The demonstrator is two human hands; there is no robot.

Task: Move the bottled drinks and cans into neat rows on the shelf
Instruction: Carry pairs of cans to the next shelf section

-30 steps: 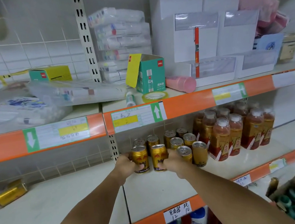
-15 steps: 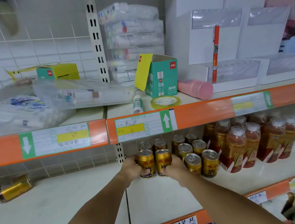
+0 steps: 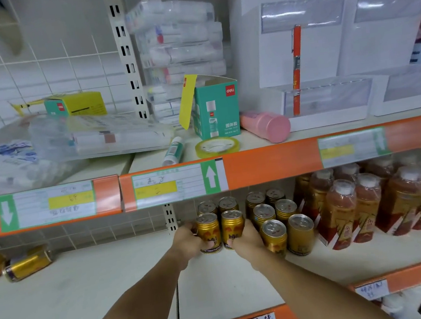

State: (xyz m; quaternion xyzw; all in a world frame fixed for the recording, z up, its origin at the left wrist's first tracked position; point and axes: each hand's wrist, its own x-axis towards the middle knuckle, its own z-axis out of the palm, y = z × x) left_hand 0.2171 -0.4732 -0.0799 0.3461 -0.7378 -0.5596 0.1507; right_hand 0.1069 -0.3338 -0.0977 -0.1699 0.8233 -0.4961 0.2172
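The left hand is gripping the left front can and the right hand the one beside it, fingers curled round each. Both cans are standing upright, touching, directly ahead of the palms; fingertip contact is probably firm.

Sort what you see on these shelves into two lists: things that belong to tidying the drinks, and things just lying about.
Job: left hand and right hand, each gripping a gold can; standing cans; bottled drinks; toppled cans.

Lying about: tape roll; green box; pink bottle; glue stick.
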